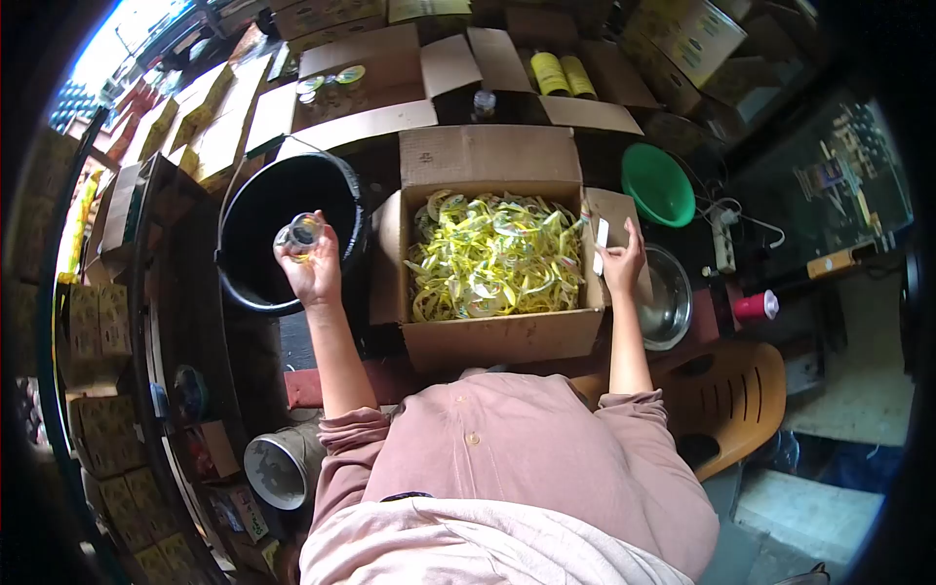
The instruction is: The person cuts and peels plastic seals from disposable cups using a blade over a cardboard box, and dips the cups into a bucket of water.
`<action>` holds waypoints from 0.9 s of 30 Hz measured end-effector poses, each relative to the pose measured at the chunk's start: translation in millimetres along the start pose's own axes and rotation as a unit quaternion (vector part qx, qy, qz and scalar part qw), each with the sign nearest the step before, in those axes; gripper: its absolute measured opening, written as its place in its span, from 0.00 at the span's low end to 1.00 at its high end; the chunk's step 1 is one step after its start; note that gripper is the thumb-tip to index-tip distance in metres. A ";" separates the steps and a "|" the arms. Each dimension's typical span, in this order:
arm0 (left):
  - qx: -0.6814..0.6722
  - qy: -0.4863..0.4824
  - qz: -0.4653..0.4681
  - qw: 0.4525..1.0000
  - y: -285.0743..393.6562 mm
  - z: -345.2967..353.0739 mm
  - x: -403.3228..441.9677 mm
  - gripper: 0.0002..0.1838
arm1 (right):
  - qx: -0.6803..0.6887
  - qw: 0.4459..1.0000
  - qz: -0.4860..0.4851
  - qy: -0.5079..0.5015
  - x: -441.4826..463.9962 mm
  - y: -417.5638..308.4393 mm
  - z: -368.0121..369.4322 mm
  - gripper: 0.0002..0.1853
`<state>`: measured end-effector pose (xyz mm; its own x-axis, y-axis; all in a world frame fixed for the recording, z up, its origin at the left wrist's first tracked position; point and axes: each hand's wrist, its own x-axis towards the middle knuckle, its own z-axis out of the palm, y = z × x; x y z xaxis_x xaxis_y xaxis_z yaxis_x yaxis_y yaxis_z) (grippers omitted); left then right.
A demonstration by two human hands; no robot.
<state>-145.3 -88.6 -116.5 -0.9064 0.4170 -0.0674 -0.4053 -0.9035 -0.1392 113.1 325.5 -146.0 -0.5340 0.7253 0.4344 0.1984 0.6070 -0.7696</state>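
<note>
Over the black bucket [234, 210], my left hand [317, 273] grips a small clear jar [306, 229], its round end facing up. My right hand [625, 263] is closed in a pinch on a narrow white strip [601, 246], beside the right flap of the cardboard box [502, 341]. Between my hands, that box stands with its flaps spread, filled with a tangle of yellow and clear printed plastic strips [497, 253]. A shiny round bowl [669, 307] sits just below my right hand, partly covered by my forearm.
A green basin [658, 185] is at the back right, near a white power strip [722, 239] and a pink thread spool [756, 306]. Open cartons [366, 73] line the back, one with yellow cylinders [549, 74]. An orange chair [731, 400] stands right, a pale bucket [278, 473] lower left.
</note>
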 end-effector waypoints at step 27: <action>0.084 -0.010 -0.063 0.994 -24.9 48.7 -35.8 0.26 | 0.072 0.826 -0.396 -0.394 22.1 -325.1 237.4 0.11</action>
<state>-108.5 -85.8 -62.5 -0.8482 0.5282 -0.0398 -0.5292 -0.8482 0.0219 -158.3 67.1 2.7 -0.8300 -0.3523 0.4323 -0.5393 0.7045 -0.4614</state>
